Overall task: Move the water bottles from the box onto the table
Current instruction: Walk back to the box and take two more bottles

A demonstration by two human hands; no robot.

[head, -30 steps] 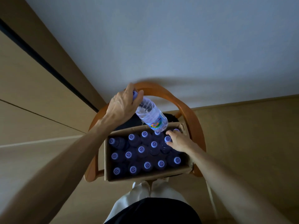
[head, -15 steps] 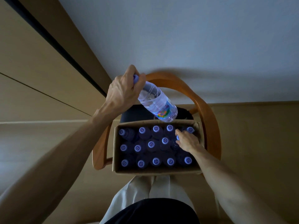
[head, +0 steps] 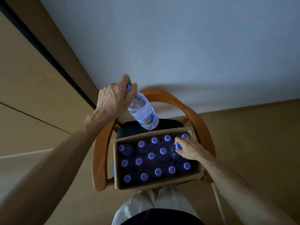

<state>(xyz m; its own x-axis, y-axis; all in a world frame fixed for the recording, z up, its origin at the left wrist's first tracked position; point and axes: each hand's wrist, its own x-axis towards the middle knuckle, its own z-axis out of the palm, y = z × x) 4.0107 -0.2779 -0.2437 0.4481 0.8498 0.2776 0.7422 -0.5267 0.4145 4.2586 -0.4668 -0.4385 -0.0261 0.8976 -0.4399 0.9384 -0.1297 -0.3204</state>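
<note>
A cardboard box (head: 155, 184) rests on a wooden chair and holds several upright water bottles with purple caps (head: 151, 155). My left hand (head: 112, 99) grips one clear bottle (head: 143, 115) by its cap, and it hangs tilted above the box's far edge. My right hand (head: 189, 149) reaches into the right side of the box, fingers closed around the cap of another bottle (head: 176, 150) that stands slightly raised among the rest. No table shows in this view.
The chair (head: 199, 122) has a curved orange-brown wooden back and a dark seat. A pale wall rises behind it, with tan panels and a dark strip at the left. My light trousers (head: 146, 203) show below the box.
My left hand has carried its bottle a little higher, clear of the box. My right hand has closed on a bottle cap at the box's right side and that bottle has risen slightly.
</note>
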